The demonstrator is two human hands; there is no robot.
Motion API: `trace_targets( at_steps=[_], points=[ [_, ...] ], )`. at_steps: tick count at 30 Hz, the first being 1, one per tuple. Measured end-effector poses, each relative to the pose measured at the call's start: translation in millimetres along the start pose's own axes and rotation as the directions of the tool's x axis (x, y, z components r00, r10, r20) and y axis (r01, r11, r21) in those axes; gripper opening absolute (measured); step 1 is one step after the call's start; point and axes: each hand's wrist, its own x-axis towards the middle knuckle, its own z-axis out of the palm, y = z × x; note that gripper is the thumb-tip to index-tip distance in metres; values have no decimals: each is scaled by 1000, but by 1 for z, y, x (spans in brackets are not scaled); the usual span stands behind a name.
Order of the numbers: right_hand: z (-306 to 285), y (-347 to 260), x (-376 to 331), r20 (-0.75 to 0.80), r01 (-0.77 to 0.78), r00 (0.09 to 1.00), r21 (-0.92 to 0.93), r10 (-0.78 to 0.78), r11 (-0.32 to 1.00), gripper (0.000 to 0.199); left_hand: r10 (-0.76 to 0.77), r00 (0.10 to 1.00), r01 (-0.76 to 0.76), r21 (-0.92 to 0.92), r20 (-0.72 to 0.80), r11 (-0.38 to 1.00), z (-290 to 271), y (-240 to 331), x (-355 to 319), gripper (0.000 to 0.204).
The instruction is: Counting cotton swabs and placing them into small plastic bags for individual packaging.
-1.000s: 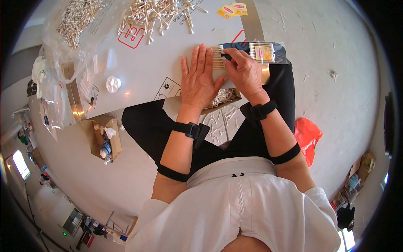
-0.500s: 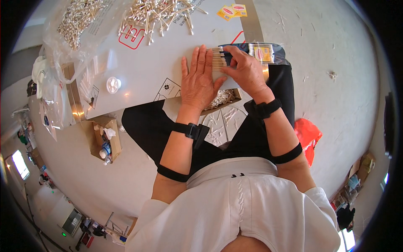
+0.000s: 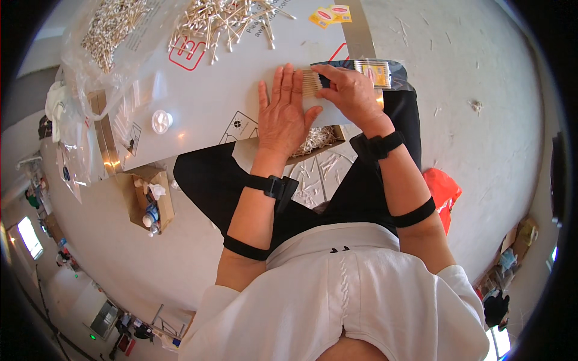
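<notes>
Head view of a seated person working at a low white bench [image 3: 198, 102]. The left hand [image 3: 283, 117] lies flat and open, fingers spread, pressing on a neat row of cotton swabs [image 3: 311, 82] that rests at the bench's near edge. The right hand [image 3: 352, 93] is closed in a pinch around the end of the same row, just beside a small clear packet [image 3: 373, 72] with a yellow label, which appears already filled with swabs. The step in hand appears to be squaring a counted bundle of swabs before bagging. The next move would call for keeping the sticks parallel and tightly gathered while they are lifted, since loose ones could splay or roll off the edge. A loose heap of swabs [image 3: 226, 21] lies farther back on the bench, a bagged heap [image 3: 111, 27] at far left, and a small white cap [image 3: 161, 121] sits apart.
</notes>
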Motion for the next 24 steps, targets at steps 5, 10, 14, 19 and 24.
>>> trace_targets(
  at_steps=[5, 10, 14, 19, 24],
  points=[
    [-5, 5, -7, -49, 25, 998, -41, -27, 999, 47, -29, 998, 30, -21, 52, 999, -1, 3, 2, 81],
    [-37, 40, -35, -238, -12, 967, -386, -87, 922, 78, -6, 999, 7, -26, 32, 1000, -1, 4, 3, 81],
    [-37, 68, -51, -99, -28, 995, -480, -22, 877, 94, 19, 1000, -19, -26, 10, 999, 5, 16, 12, 80],
    [-31, 77, -53, -83, -17, 996, -473, -25, 881, 96, 28, 1000, -28, -29, -9, 999, 13, 35, 24, 81],
    [-31, 79, -56, -97, -8, 995, -428, -37, 904, 95, 35, 999, -35, -3, -2, 999, 17, 45, 30, 82]
  ],
)
